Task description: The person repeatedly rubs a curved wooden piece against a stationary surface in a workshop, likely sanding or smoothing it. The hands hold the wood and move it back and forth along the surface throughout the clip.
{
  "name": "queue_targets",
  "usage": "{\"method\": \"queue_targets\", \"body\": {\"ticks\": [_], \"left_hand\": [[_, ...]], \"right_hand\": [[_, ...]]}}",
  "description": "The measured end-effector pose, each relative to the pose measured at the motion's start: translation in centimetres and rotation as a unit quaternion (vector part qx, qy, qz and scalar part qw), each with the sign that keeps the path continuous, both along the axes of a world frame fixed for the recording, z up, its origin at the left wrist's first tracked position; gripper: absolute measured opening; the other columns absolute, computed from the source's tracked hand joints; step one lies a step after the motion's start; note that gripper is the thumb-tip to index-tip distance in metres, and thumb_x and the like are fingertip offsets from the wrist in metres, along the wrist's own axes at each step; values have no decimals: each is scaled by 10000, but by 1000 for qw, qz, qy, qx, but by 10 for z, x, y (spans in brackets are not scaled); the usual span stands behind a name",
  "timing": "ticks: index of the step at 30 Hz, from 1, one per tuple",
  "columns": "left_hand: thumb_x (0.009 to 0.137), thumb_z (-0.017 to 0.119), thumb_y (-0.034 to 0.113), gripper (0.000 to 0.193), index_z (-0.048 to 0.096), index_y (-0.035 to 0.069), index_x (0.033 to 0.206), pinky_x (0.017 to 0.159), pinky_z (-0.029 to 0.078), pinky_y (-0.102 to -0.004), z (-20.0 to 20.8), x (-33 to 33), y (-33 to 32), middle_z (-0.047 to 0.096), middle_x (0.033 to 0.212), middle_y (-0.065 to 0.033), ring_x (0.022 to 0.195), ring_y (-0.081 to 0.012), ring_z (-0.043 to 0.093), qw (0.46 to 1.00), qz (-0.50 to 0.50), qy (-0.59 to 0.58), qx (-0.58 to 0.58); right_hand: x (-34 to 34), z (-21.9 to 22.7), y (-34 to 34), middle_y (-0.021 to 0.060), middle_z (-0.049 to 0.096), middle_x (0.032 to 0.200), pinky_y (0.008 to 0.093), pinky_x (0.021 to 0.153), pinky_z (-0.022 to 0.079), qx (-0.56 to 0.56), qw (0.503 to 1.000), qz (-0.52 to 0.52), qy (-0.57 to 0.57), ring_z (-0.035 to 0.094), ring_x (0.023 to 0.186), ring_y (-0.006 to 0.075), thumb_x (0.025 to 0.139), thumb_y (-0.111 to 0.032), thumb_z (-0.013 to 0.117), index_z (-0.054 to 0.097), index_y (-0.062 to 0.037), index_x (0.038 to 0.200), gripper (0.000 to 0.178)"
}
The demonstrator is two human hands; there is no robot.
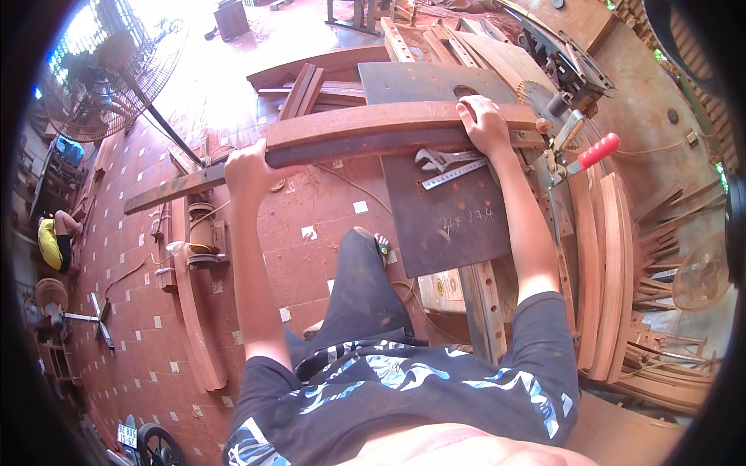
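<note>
A curved reddish-brown wooden piece [365,123] lies along a long, dark curved wooden strip [334,149], both crossing in front of me. My left hand [247,167] is closed around the dark strip, at the wooden piece's left end. Near the other end, my right hand [486,124] lies over the wooden piece with its fingers curled on the far side; its grip is partly hidden. Beside that end stands a toggle clamp with a red handle [598,152]. An adjustable wrench [443,160] and a steel ruler [454,175] rest on the dark metal table [447,233] below.
Beyond my right hand is a toothed circular saw blade [536,97]. Curved wooden pieces [610,272] are stacked at the right. A large fan [109,78] stands far left, and a person in yellow [51,242] is low at the left edge. A cable [353,182] crosses the tiled floor.
</note>
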State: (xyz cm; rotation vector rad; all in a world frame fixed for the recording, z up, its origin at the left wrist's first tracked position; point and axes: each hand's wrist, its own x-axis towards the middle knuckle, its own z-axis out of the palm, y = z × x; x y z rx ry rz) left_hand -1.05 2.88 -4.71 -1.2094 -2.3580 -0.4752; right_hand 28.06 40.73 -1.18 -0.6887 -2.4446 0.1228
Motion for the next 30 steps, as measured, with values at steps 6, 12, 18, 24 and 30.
{"method": "queue_targets", "body": {"ticks": [6,12,18,24,30], "left_hand": [[553,801,836,843,692,42,813,661,547,-384,4,6,-1,691,699,-108,655,-287,690,1000,8,17,2],[527,845,781,800,698,52,823,710,549,-385,7,11,-1,679,694,-97,653,-275,682,1000,-5,2,6],[508,852,769,827,714,34,861,710,549,-399,3,6,-3,679,698,-91,661,-280,675,1000,-15,-16,6],[502,848,775,866,730,21,911,696,543,-394,6,6,-4,691,742,-103,687,-278,677,999,-13,-32,-12],[507,859,754,842,734,33,925,682,538,-392,9,4,-1,686,734,-113,678,-289,672,999,-23,-29,1]], "right_hand": [[-2,3,-3,151,692,1246,442,1124,406,-8,1000,13,-5,587,1254,329,1020,-346,571,694,-37,1189,373],[0,0,0,158,697,1211,449,1116,405,-6,1000,23,-3,601,1226,337,1005,-328,585,702,-36,1152,347],[-1,2,-5,125,695,1046,445,989,451,0,1000,13,20,627,1052,333,990,-302,614,689,-55,1006,259],[-2,5,-7,128,700,1040,443,986,453,-1,999,17,33,629,1048,334,987,-296,618,694,-45,1002,263],[-4,4,-4,122,690,1065,430,988,458,0,1000,9,30,621,1066,327,990,-263,627,696,-47,1000,227]]}}
